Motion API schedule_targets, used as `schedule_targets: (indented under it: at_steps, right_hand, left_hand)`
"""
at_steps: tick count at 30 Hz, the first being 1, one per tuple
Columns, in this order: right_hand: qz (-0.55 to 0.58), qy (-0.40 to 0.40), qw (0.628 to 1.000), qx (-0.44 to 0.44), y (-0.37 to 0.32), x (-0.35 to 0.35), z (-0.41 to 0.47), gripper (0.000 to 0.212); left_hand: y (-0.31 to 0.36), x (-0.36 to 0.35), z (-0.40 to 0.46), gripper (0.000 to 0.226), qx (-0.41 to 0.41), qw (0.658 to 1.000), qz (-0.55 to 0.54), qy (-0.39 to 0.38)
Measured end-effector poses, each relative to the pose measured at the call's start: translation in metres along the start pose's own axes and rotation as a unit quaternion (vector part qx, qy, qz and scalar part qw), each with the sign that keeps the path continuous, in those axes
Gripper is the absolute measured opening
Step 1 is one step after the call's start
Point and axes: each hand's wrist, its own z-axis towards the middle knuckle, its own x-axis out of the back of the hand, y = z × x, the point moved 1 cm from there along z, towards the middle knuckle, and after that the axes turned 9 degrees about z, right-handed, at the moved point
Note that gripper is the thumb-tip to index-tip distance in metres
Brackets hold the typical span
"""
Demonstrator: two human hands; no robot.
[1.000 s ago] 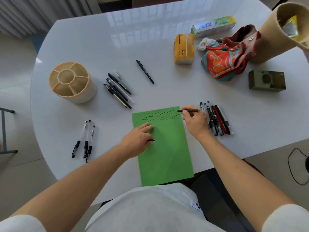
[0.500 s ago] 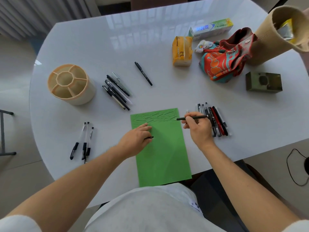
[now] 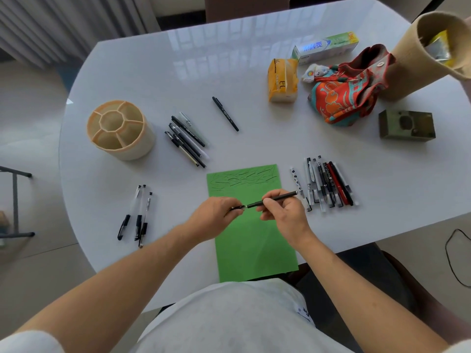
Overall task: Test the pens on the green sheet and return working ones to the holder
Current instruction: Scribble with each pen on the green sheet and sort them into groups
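The green sheet [image 3: 252, 240] lies on the white table in front of me, with black scribbles along its top edge. Above its middle, my right hand [image 3: 283, 212] grips a black pen [image 3: 277, 198], tip pointing left. My left hand [image 3: 216, 215] pinches a small black pen cap [image 3: 238, 207] just off that tip. The cream round holder [image 3: 119, 128] with empty compartments stands at the left. Loose pens lie in groups: several right of the sheet [image 3: 326, 184], several near the holder [image 3: 187, 138], three at the left [image 3: 136, 215], one alone [image 3: 225, 113].
At the back right lie a yellow tissue pack [image 3: 282, 80], a toothpaste box [image 3: 326, 47], a red patterned pouch [image 3: 346, 93], a tan tube-shaped container [image 3: 423, 52] and an olive box [image 3: 406, 124]. A black cable [image 3: 456, 258] lies on the floor at right.
My right hand lifted the pen from the scribbles at the sheet's top and drew it back toward me. My left hand rose off the sheet and brought the cap up to the pen tip.
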Motion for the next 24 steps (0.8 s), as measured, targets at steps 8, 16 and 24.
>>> schedule_targets:
  at_steps: [8, 16, 24]
  right_hand:
    - [0.027, 0.029, 0.999, -0.031, 0.016, -0.021, -0.007, 0.01]
    - [-0.189, 0.017, 0.979, -0.073, -0.015, 0.005, 0.029, 0.02]
    - [-0.541, 0.023, 0.841, -0.016, -0.019, 0.068, 0.073, 0.028]
  left_hand:
    - [0.017, 0.0, 0.001, 0.018, -0.01, 1.0, -0.005, -0.008]
    - [0.004, -0.014, -0.002, 0.034, 0.011, 1.0, -0.005, 0.005]
    - [-0.042, -0.028, -0.033, 0.037, 0.028, 0.994, 0.098, 0.027]
